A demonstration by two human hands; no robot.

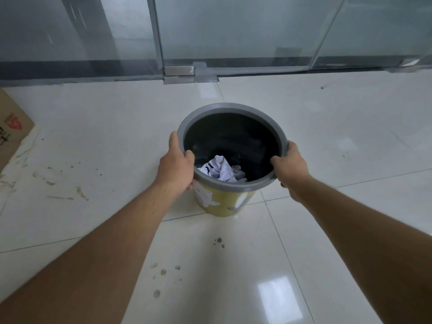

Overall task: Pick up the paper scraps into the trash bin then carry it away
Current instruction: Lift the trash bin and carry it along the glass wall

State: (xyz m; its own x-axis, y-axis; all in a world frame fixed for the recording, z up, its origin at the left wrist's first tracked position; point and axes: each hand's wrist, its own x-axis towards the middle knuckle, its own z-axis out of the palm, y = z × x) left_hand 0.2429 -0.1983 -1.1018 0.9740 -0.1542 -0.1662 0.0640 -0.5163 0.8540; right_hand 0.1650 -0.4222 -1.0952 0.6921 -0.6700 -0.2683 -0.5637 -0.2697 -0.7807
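One trash bin here, yellow-green body with a grey rim and a black liner, and it's sitting between the two hands, over the white tiled floor; can't really tell if it's touching the tiles or lifted a bit. Inside it there's one big crumpled paper wad lying low on the near side, just inward from the left thumb, plus maybe a smaller scrap beside it, hard to count for sure.

Left hand is clamping the rim on its side, thumb hooked over the top edge, other fingers wrapping underneath outside the wall. Right hand is doing the mirror thing on the opposite side, thumb lying along the inner edge, fingers curling under the rim. Both arms are stretching forward and angling inward, nearly straight.

Beyond the fingertips a glass wall is running across. Far out past the left knuckles, one cardboard box is poking in.
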